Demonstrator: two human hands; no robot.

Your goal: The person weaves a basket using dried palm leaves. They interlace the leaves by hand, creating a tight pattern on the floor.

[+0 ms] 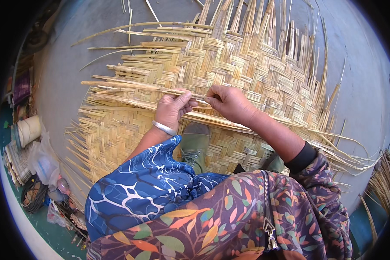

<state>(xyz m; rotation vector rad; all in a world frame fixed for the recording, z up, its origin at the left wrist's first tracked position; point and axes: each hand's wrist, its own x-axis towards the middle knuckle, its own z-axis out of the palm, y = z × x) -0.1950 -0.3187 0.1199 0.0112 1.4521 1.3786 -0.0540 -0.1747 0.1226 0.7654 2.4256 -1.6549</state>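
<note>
- Close in, a green shoe (194, 145) pins the woven reed mat (229, 73) at six o'clock.
- Left hand (172, 109) pinches the loose reed strip (130, 85), fingers pressed together; right hand (229, 103) does likewise just beside it. Best keep the strip flat and snug against the weave.
- Farther out, frayed ends fan from nine to three; bare floor (60, 73) beyond leaves room.

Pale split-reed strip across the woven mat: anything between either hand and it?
Nothing visible. Left hand and right hand both already pinch the pale split-reed strip directly, above the woven straw-coloured mat.
</note>
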